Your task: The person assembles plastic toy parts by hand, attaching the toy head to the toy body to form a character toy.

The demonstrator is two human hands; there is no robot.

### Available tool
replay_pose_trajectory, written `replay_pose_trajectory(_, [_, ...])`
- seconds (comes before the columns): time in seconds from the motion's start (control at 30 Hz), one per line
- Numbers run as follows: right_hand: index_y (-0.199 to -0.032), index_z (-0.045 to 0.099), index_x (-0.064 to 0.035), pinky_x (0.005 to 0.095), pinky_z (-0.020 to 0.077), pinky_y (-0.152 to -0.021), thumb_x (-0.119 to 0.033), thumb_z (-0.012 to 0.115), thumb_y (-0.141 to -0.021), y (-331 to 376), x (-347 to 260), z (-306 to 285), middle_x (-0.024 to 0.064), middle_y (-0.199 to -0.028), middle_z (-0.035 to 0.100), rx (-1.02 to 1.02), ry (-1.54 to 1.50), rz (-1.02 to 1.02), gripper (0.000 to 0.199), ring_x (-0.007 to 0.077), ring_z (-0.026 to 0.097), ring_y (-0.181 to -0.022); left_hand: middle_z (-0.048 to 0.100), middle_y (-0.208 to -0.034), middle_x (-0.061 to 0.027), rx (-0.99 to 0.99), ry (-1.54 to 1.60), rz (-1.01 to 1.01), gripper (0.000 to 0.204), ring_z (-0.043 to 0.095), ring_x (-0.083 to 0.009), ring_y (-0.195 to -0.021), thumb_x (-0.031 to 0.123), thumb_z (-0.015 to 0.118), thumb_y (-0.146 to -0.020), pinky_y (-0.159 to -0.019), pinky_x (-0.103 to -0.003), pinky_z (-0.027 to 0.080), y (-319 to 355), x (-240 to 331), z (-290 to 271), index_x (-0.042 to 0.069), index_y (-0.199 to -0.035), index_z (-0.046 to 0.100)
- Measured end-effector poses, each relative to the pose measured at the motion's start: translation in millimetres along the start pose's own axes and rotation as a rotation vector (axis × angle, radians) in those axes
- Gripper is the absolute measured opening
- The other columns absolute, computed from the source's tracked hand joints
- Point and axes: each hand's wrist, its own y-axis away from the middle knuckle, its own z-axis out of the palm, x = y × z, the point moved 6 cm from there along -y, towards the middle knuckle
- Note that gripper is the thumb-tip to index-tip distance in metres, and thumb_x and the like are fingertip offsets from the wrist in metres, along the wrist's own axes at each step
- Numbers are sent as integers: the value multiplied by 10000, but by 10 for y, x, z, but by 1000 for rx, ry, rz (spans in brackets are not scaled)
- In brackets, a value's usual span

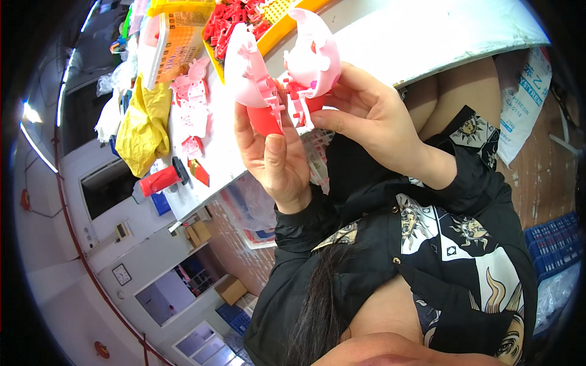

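Above the white table (390,43) strewn with pink parts, your left hand (274,161) grips the red piece (265,120) under one pink shell (250,70) while your right hand (366,116) pinches the other shell (314,61); line the pegs up squarely before pressing.

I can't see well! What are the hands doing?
Left hand: closed on a red piece.
Right hand: closed on a pink shell.

Two hands, the left hand (274,155) and the right hand (372,116); two pink shell halves (250,67) held between them; one red plastic piece (267,120); one yellow cloth (143,125); one red-and-black tool (162,180); one orange tray (278,33) of red parts; one tabletop (427,36).
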Motion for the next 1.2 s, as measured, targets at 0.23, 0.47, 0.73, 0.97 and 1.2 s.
replay_pose_trajectory(0.23, [-1275,464,35,288,460,-943,-23,668,-824,3,11,15,95,-1121,599,-40,35,15,499,147,583,-1037,440,-1365,-179,17,-55,72,645,429,-316,-1271,121,655,-846,-1108,-455,284,-21,10,-21,13,-1393,328])
replay_pose_trajectory(0.47, [-1266,487,28,299,470,-932,-39,692,-802,14,4,-4,110,-1122,598,-7,132,-68,512,176,606,-1016,436,-1368,-183,-5,-28,47,647,434,-322,-1268,132,660,-840,-1098,-460,302,-21,-30,-48,24,-1390,338])
replay_pose_trajectory(0.73, [-1239,518,28,315,485,-906,-126,721,-790,31,45,-55,140,-1100,600,12,252,-109,516,212,617,-1008,457,-1343,-173,28,62,7,626,465,-296,-1239,131,658,-837,-1065,-452,356,-8,-77,-111,42,-1376,352])
replay_pose_trajectory(0.97, [-1288,436,64,315,440,-991,55,648,-808,19,-24,-1,102,-1206,530,-64,280,-47,525,173,546,-1109,462,-1338,-177,79,168,-49,645,476,-310,-1227,140,663,-833,-1043,-477,384,21,-136,-224,48,-1382,338])
replay_pose_trajectory(1.2, [-1287,446,64,312,453,-978,53,653,-802,25,-28,-10,105,-1198,536,-61,337,-54,527,172,562,-1087,471,-1328,-180,62,167,-55,643,481,-316,-1221,158,669,-832,-1042,-488,381,16,-140,-229,50,-1378,347])
